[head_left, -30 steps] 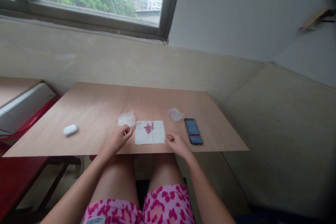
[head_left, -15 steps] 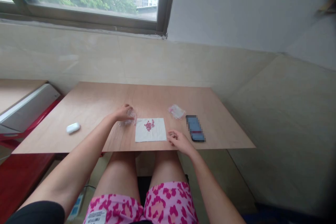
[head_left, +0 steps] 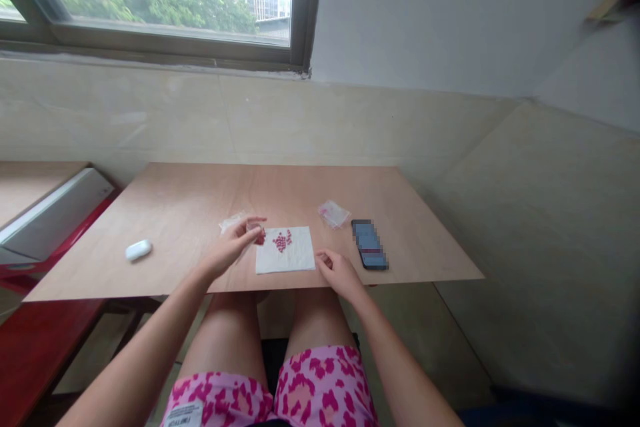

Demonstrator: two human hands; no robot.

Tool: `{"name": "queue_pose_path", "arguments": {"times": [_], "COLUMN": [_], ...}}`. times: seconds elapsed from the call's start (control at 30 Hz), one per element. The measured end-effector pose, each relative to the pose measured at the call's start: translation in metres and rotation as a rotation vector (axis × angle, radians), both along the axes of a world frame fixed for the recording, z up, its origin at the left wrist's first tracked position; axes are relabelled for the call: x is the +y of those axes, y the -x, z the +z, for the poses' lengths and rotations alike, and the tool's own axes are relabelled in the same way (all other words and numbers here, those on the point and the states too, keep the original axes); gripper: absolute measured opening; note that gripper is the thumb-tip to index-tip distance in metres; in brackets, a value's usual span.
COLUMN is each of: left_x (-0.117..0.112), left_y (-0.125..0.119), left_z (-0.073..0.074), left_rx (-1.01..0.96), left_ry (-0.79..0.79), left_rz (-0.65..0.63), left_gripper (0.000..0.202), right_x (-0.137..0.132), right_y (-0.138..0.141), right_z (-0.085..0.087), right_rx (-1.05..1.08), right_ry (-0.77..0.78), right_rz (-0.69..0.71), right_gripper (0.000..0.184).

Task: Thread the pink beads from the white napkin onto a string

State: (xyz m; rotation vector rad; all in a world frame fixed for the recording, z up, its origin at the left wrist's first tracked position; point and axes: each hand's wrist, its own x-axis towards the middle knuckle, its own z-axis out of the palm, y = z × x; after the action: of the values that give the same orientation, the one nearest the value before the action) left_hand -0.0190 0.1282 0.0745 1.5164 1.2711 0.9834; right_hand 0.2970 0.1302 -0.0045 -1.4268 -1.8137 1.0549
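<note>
My left hand [head_left: 235, 242] is closed around a small clear container [head_left: 259, 235] with red bits inside, held over the left edge of a white cloth [head_left: 299, 260]. Whether the container is a bag or a box is too small to tell. Several small red beads [head_left: 283, 241] lie grouped near the middle of the cloth. My right hand [head_left: 339, 271] rests at the cloth's right edge with its fingers curled in. Anything between those fingers is hidden.
Behind my left hand lies a clear plastic bag [head_left: 233, 221]. Another crumpled clear bag [head_left: 334, 213] is beyond the cloth, near a phone [head_left: 370, 245]. A white earbud case [head_left: 139, 250] sits on the left of the wooden table [head_left: 190, 190].
My left hand has lifted from the clear plastic and moved toward the cloth, now carrying the container with red bits. The right hand has barely moved; its fingers look more curled.
</note>
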Motion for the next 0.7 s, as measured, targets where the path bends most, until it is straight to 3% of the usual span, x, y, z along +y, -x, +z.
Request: {"name": "queue_pose_path", "arguments": {"times": [0.13,0.3,0.47,0.7], "left_x": [-0.063,-0.111,-0.131,-0.128], "left_y": [-0.031,-0.053,-0.062,-0.057], "left_z": [-0.028,-0.052,-0.058,-0.072], "left_rx": [0.108,0.221,0.292,0.327], "left_ry": [0.118,-0.048,-0.121,-0.136], "left_rz": [-0.102,-0.083,0.015,0.095], "left_gripper": [0.044,0.043,0.025,0.037], "right_x": [-0.023,-0.067,-0.100,-0.100], "right_y": [0.024,0.060,0.078,0.084], "right_z": [0.018,0.038,0.039,0.039], "right_rx": [0.098,0.229,0.207,0.249], "right_ry": [-0.013,-0.051,-0.065,-0.020], "right_rz": [0.047,0.203,0.253,0.261], "right_gripper": [0.027,0.017,0.010,0.014]}}
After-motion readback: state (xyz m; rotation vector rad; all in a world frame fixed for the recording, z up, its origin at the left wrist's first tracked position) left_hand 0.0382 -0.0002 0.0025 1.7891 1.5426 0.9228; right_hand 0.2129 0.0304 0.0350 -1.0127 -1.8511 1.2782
